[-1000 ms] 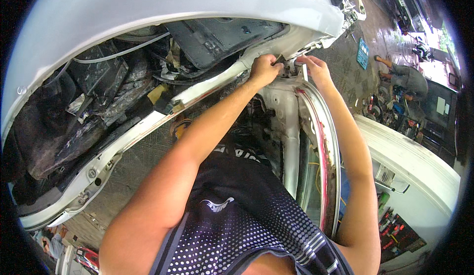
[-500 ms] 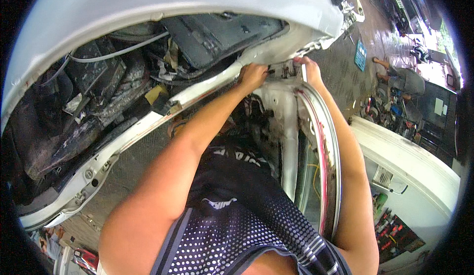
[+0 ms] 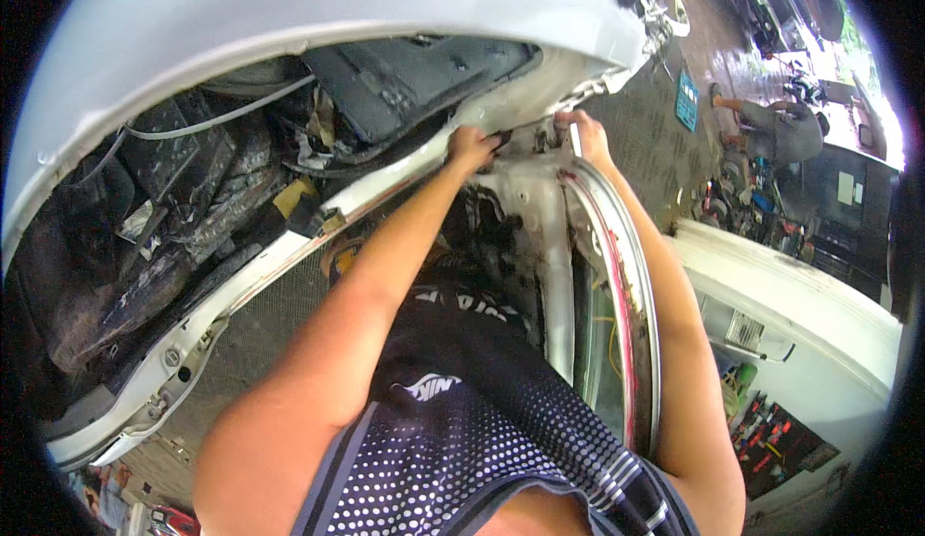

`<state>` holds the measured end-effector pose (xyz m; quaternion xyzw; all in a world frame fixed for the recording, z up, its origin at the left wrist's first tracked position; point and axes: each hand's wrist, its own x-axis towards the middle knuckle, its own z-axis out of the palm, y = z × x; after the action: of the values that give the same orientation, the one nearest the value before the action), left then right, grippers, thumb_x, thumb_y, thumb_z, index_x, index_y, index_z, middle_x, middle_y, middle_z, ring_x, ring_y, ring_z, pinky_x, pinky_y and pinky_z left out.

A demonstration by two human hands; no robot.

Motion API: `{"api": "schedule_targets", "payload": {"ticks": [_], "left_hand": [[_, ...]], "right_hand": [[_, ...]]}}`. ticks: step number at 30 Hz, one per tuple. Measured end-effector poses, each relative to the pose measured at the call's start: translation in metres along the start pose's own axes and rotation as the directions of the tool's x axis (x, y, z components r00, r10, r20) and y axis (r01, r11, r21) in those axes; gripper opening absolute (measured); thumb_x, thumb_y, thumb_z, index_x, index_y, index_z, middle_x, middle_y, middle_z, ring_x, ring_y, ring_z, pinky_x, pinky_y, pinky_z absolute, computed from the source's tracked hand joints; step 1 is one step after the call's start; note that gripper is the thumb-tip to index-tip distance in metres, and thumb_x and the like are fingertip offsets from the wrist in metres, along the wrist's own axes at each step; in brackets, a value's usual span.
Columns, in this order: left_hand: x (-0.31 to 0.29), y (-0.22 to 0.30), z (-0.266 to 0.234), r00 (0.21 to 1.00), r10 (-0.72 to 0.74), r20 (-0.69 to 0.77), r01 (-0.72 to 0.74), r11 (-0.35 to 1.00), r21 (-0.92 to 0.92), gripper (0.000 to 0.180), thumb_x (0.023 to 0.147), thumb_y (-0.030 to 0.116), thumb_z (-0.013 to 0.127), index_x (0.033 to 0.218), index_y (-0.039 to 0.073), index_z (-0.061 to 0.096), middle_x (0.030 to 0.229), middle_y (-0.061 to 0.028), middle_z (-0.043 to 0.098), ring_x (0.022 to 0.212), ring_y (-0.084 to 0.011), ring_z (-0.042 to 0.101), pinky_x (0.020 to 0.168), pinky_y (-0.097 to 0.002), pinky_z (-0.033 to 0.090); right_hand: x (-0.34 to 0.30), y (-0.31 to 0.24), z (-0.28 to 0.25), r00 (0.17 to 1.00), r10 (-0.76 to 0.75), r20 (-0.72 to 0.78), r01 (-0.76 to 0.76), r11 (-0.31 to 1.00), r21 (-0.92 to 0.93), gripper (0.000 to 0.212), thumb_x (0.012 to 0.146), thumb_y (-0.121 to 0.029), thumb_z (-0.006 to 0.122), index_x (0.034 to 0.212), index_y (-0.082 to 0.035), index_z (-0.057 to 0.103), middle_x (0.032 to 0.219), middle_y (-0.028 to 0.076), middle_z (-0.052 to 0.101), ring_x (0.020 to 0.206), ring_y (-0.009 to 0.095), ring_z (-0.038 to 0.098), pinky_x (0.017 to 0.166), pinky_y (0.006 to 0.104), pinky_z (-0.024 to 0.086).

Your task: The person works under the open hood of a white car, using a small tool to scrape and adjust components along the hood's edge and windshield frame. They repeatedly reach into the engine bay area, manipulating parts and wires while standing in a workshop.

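I stand between a white car body (image 3: 289, 247) and its open, stripped door (image 3: 551, 266). My left hand (image 3: 472, 151) is closed at the door pillar, beside the gap where door and body meet. A small dark piece shows at its fingertips, too little to name. My right hand (image 3: 590, 139) is curled round the front end of the door frame, with a white edge (image 3: 577, 141) showing beside its fingers. Between the hands lies the grimy hinge area (image 3: 530, 139). My right arm reaches along the outer side of the curved door frame (image 3: 617, 247).
Inside the car are dirty, dark interior parts (image 3: 193, 180) and a dark panel (image 3: 414, 78). A blue sign-like board (image 3: 686, 103) lies on the floor ahead. At the right a person (image 3: 785, 131) crouches near scattered tools (image 3: 761, 194). Red-handled tools (image 3: 766, 440) lie at lower right.
The whole view has shifted slightly to the left. Both hands keep their places at the hinge area. The crouching person at the right has changed posture.
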<state>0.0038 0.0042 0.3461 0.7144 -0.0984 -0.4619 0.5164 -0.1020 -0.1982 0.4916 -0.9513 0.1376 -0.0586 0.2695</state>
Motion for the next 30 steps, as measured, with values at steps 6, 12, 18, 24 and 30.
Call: {"api": "schedule_targets", "payload": {"ticks": [6,12,18,24,30], "left_hand": [[-0.043,0.053,0.017,0.999,0.052,-0.005,-0.052,0.984,-0.173,0.017,0.09,0.015,0.075,0.089,-0.001,0.07,0.08,-0.0049,0.069,0.065,-0.0128,0.06,0.058,-0.0333,0.047],[-0.034,0.074,0.042,0.999,-0.016,0.036,0.031,0.873,-0.487,0.019,0.089,0.016,0.075,0.092,-0.003,0.072,0.08,-0.0059,0.072,0.068,-0.0128,0.063,0.062,-0.0313,0.049],[-0.037,0.077,0.041,1.0,-0.002,0.003,0.003,0.891,-0.455,0.021,0.088,0.019,0.077,0.091,-0.002,0.073,0.08,-0.0049,0.071,0.066,-0.0115,0.062,0.06,-0.0309,0.05],[-0.029,0.075,0.042,0.999,-0.036,0.0,0.032,0.897,-0.44,0.021,0.087,0.02,0.079,0.089,0.0,0.072,0.077,-0.0031,0.068,0.067,-0.0117,0.059,0.061,-0.0305,0.049],[-0.033,0.071,0.048,0.999,0.002,-0.039,-0.017,0.92,-0.393,0.019,0.085,0.017,0.08,0.088,0.0,0.072,0.076,-0.0026,0.068,0.072,-0.0119,0.059,0.063,-0.0326,0.048]], "right_hand": [[-0.009,-0.002,0.002,0.964,0.259,0.066,-0.265,0.958,0.109,0.029,0.081,-0.022,0.062,0.101,0.0,0.065,0.102,0.021,0.072,0.096,0.037,0.069,0.087,0.0419,0.054],[-0.002,-0.014,-0.003,0.961,0.26,0.092,-0.269,0.959,0.09,0.032,0.087,-0.023,0.057,0.104,0.001,0.069,0.104,0.021,0.072,0.097,0.034,0.07,0.089,0.0394,0.053],[-0.005,-0.011,-0.002,0.991,0.125,0.044,-0.127,0.991,0.044,0.029,0.081,-0.018,0.066,0.104,-0.001,0.067,0.103,0.021,0.072,0.097,0.034,0.07,0.087,0.0399,0.054],[-0.006,-0.025,-0.006,0.999,0.019,0.035,-0.018,1.0,-0.026,0.029,0.077,-0.014,0.069,0.103,-0.002,0.064,0.099,0.02,0.072,0.093,0.037,0.071,0.083,0.042,0.055],[-0.008,-0.011,-0.002,0.999,0.047,0.021,-0.047,0.998,-0.036,0.026,0.078,-0.013,0.065,0.1,0.001,0.063,0.102,0.021,0.073,0.094,0.039,0.07,0.084,0.0432,0.055]]}}
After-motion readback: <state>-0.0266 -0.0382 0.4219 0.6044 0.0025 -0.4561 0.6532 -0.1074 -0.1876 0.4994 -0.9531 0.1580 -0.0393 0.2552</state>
